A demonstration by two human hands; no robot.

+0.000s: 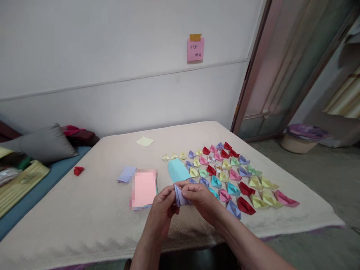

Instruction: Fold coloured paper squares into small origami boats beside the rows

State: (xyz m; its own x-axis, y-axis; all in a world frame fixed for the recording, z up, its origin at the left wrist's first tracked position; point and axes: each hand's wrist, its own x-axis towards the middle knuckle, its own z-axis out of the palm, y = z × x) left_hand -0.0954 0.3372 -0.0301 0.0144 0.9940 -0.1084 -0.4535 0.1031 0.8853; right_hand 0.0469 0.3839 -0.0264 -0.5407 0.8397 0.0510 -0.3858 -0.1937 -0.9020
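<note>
Between my two hands is a small piece of folded lilac paper (180, 196), held up over the near part of the cloth. My left hand (164, 204) pinches its left edge. The fingers of my right hand (200, 195) are closed on its right side, and they cover part of it. Just beyond my hands lies a light blue paper (178, 170). Rows of folded paper boats (216, 181) in several colours spread out to the right. Left of my hands sits a stack of paper with a blurred pink top (144, 188), beside some lilac sheets (127, 174).
A pale cloth (92, 217) covers the flat surface. A yellow sheet (145, 141) lies toward the back, and a red folded paper (78, 171) at far left. A grey pillow (42, 144) is beyond the left edge. A lined bin (302, 138) stands on the floor at right.
</note>
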